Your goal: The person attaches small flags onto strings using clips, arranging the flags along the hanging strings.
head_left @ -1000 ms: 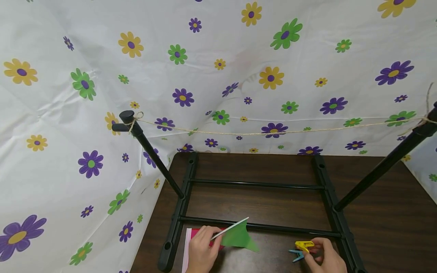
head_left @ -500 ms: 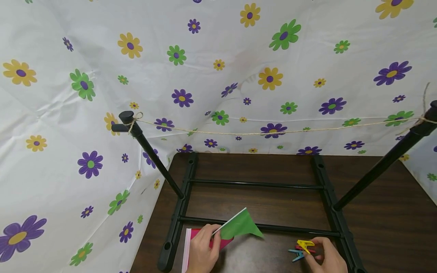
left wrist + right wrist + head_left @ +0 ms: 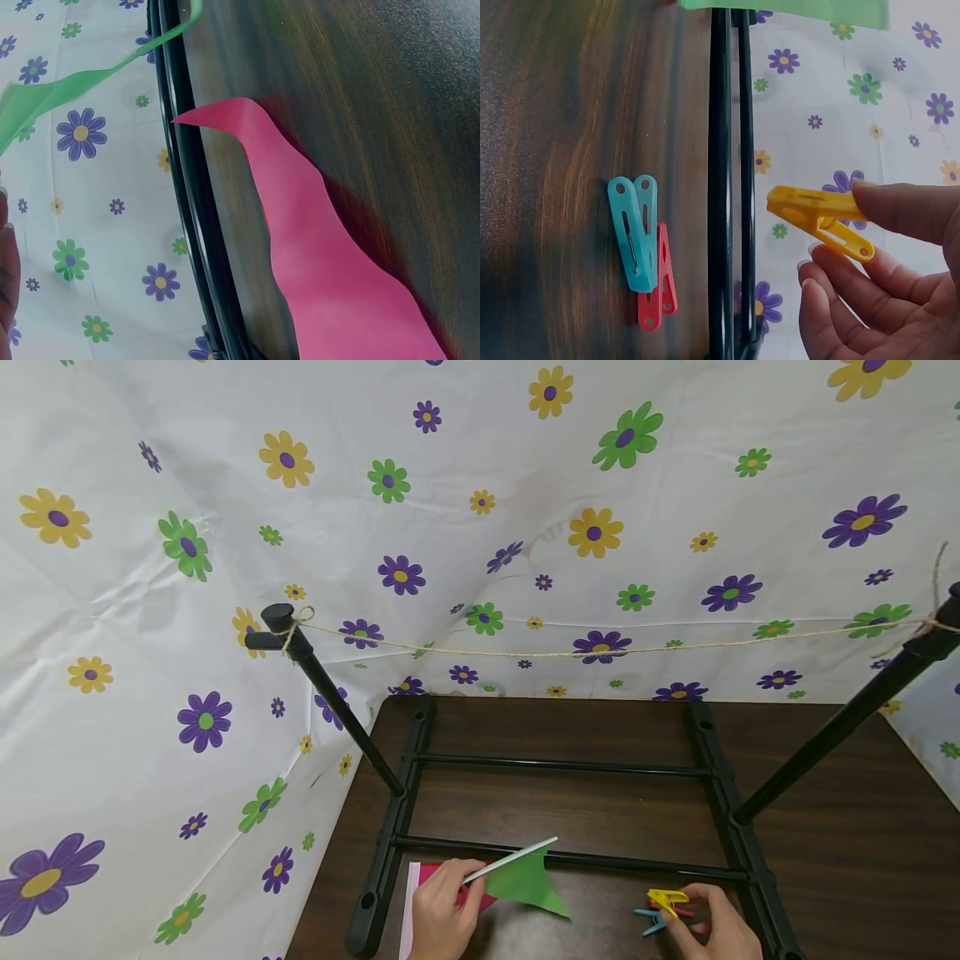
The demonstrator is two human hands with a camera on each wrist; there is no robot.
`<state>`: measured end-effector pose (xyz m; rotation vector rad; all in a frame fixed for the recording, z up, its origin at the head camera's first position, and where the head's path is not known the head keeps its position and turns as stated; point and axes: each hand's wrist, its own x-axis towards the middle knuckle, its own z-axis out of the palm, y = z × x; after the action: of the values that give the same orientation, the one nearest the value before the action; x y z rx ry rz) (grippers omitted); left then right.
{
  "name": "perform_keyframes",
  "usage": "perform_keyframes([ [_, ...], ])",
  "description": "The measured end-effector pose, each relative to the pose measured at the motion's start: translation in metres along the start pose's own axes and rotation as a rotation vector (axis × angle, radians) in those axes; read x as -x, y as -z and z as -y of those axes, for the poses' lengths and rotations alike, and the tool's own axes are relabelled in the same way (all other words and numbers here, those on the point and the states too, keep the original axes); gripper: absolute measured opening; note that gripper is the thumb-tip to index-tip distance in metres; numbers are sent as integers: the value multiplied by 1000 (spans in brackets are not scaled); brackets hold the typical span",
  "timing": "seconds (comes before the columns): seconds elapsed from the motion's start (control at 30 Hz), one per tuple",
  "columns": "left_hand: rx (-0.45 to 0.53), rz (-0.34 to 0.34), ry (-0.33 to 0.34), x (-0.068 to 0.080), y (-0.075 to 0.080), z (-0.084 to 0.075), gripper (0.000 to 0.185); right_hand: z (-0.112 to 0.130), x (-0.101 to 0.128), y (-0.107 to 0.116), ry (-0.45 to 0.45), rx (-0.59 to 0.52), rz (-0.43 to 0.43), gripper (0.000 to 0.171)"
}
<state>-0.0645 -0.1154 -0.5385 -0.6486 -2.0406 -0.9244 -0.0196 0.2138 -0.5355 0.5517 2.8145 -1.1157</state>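
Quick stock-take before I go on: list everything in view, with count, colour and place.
Green flag: one, green with a white edge, held up at front left.
Pink sheet: one, pink, flat on the table under the left hand.
Yellow clip: one, yellow, pinched in the right hand.
Blue clip: one, light blue, on the table at front right.
Red clip: one, red, partly under the blue clip.
Rack: one, black, on the table.
String: one, tan, tied between the rack's posts.
Table: one, dark brown.
Backdrop: white, flowered, behind and left.
Left hand: grip on the green flag.
Right hand: grip on the yellow clip.

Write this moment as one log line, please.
left hand: holds green flag | right hand: pinches yellow clothespin | twine: bare
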Motion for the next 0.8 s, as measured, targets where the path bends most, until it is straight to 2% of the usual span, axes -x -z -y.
perform_keyframes([
  [0.17, 30, -8, 7, -1, 1, -1, 15, 1, 1, -2, 3, -20, -27, 46],
  [0.57, 109, -92, 45, -3, -1, -3, 26, 7, 5, -3, 7, -36, -79, 44],
  [0.8, 135, -105, 77, -6, 0, -7, 28, 8, 6, -3, 10, -40, -85, 44],
])
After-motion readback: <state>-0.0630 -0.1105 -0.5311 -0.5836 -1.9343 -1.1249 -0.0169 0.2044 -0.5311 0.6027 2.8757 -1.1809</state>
